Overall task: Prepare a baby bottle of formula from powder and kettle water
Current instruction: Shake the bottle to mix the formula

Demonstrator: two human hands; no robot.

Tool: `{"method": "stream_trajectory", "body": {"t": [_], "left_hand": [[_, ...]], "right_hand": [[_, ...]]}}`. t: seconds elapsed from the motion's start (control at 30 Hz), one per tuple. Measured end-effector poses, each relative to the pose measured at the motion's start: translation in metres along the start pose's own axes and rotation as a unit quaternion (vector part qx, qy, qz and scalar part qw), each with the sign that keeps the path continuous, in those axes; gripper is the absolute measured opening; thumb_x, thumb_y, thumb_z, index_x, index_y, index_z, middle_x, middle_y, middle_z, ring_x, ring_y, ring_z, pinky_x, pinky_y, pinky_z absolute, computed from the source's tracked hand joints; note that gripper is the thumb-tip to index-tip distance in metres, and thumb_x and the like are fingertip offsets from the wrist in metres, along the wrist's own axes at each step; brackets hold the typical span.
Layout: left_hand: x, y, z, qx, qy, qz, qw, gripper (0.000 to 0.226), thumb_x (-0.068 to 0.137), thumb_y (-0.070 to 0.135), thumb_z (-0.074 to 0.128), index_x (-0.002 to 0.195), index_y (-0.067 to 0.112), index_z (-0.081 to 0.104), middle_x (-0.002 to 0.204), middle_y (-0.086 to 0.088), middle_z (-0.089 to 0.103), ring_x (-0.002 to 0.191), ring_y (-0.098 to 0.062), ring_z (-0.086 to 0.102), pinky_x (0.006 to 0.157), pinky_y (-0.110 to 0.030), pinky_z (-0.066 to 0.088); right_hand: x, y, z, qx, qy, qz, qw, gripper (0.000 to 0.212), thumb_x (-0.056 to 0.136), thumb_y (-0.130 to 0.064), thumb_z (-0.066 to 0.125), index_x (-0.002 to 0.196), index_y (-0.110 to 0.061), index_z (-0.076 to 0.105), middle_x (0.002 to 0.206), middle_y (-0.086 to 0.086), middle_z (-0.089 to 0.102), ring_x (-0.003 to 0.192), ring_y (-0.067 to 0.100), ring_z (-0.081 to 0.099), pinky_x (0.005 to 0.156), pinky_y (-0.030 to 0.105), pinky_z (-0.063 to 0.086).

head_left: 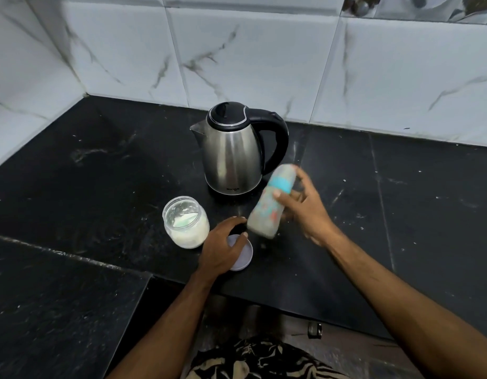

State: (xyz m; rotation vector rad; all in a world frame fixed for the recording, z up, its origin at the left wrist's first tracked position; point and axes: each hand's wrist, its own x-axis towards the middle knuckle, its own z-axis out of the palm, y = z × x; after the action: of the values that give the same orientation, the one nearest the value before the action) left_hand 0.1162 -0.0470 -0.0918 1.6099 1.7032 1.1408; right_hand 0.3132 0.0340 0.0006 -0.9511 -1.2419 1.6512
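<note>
My right hand [305, 209] grips a baby bottle [269, 203] with a blue collar and a cap on; the bottle is tilted, off the counter and blurred by motion. A pale round lid [243, 255] lies flat on the black counter under my left hand [223, 247], whose fingers curl around its edge. Left of that hand stands an open glass jar [186, 222] holding white powder and a scoop. A steel kettle [231, 151] with a black lid and handle stands behind, its spout pointing left.
The black stone counter [100, 173] runs into a corner of white marble-look wall tiles [250, 56]. Its front edge steps back near my body, with a lower ledge at left. Patterned clothing shows at the bottom.
</note>
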Motion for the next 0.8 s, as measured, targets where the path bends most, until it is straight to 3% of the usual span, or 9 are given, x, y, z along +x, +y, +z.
{"method": "stream_trajectory", "body": {"t": [0.07,0.1,0.2,0.27,0.43,0.53,0.6,0.77,0.8], "left_hand": [[0.000,-0.002,0.000,-0.001,-0.009,0.001,1.000,0.032,0.089,0.013,0.068,0.121,0.011,0.066,0.125,-0.001,0.066,0.120,-0.017,0.059,0.105,-0.040,0.046],[0.000,-0.001,0.000,-0.003,-0.007,0.001,1.000,0.032,0.089,0.012,0.068,0.121,0.011,0.066,0.125,-0.001,0.066,0.120,-0.017,0.059,0.105,-0.040,0.046],[-0.002,0.001,0.000,-0.002,0.009,0.000,1.000,0.032,0.087,0.021,0.066,0.119,0.016,0.067,0.123,0.005,0.067,0.119,-0.010,0.058,0.106,-0.030,0.044],[-0.002,0.002,0.000,-0.002,0.009,-0.001,1.000,0.032,0.087,0.024,0.065,0.118,0.018,0.068,0.122,0.010,0.065,0.118,-0.006,0.058,0.105,-0.025,0.043],[0.001,-0.001,0.000,0.002,-0.010,0.000,1.000,0.033,0.089,0.014,0.069,0.121,0.010,0.066,0.126,0.001,0.065,0.120,-0.017,0.060,0.105,-0.037,0.045],[-0.001,0.002,0.000,0.003,0.006,0.000,1.000,0.035,0.086,0.024,0.064,0.119,0.014,0.067,0.124,0.007,0.065,0.119,-0.012,0.059,0.105,-0.027,0.043],[-0.002,0.002,0.000,-0.001,0.007,0.000,1.000,0.033,0.087,0.023,0.065,0.119,0.015,0.068,0.123,0.005,0.067,0.119,-0.010,0.059,0.105,-0.028,0.043],[0.001,-0.002,0.001,0.002,-0.005,0.003,1.000,0.032,0.089,0.011,0.068,0.121,0.009,0.066,0.125,-0.002,0.066,0.120,-0.018,0.059,0.104,-0.039,0.045],[0.001,-0.002,0.001,0.001,-0.005,0.002,1.000,0.032,0.089,0.011,0.068,0.121,0.009,0.066,0.126,-0.002,0.066,0.121,-0.018,0.059,0.105,-0.039,0.045]], "right_hand": [[-0.008,0.007,0.000,-0.086,-0.111,0.017,0.990,0.070,0.076,-0.015,0.081,0.131,-0.042,0.046,0.109,0.011,0.073,0.096,0.026,0.073,0.068,0.032,0.059],[-0.007,0.006,0.000,-0.091,-0.115,0.005,0.989,0.071,0.075,-0.016,0.082,0.131,-0.041,0.046,0.108,0.010,0.073,0.096,0.026,0.073,0.069,0.032,0.060],[0.008,-0.010,-0.003,0.002,0.031,-0.023,0.999,0.069,0.074,-0.023,0.078,0.133,-0.034,0.044,0.102,0.006,0.075,0.092,0.023,0.073,0.069,0.039,0.061],[0.013,-0.011,-0.005,0.044,0.064,-0.031,0.996,0.065,0.078,-0.022,0.075,0.133,-0.032,0.043,0.104,0.007,0.073,0.094,0.025,0.073,0.068,0.041,0.061],[-0.007,0.009,0.001,-0.106,-0.120,0.004,0.987,0.072,0.078,-0.018,0.081,0.136,-0.036,0.043,0.111,0.010,0.072,0.098,0.026,0.073,0.070,0.033,0.061],[0.005,-0.007,-0.001,-0.011,0.026,-0.021,0.999,0.076,0.073,-0.024,0.078,0.139,-0.027,0.041,0.110,0.012,0.072,0.096,0.026,0.073,0.075,0.046,0.062],[0.012,-0.013,-0.005,0.067,0.086,-0.034,0.993,0.069,0.074,-0.026,0.075,0.135,-0.028,0.042,0.103,0.009,0.073,0.094,0.026,0.073,0.073,0.044,0.062],[-0.008,0.009,0.000,-0.099,-0.118,0.021,0.988,0.070,0.078,-0.018,0.080,0.135,-0.038,0.043,0.107,0.007,0.074,0.095,0.026,0.073,0.066,0.034,0.059],[-0.007,0.010,-0.001,-0.101,-0.119,0.012,0.988,0.071,0.078,-0.019,0.080,0.135,-0.037,0.043,0.107,0.007,0.074,0.095,0.025,0.074,0.066,0.032,0.059]]}}
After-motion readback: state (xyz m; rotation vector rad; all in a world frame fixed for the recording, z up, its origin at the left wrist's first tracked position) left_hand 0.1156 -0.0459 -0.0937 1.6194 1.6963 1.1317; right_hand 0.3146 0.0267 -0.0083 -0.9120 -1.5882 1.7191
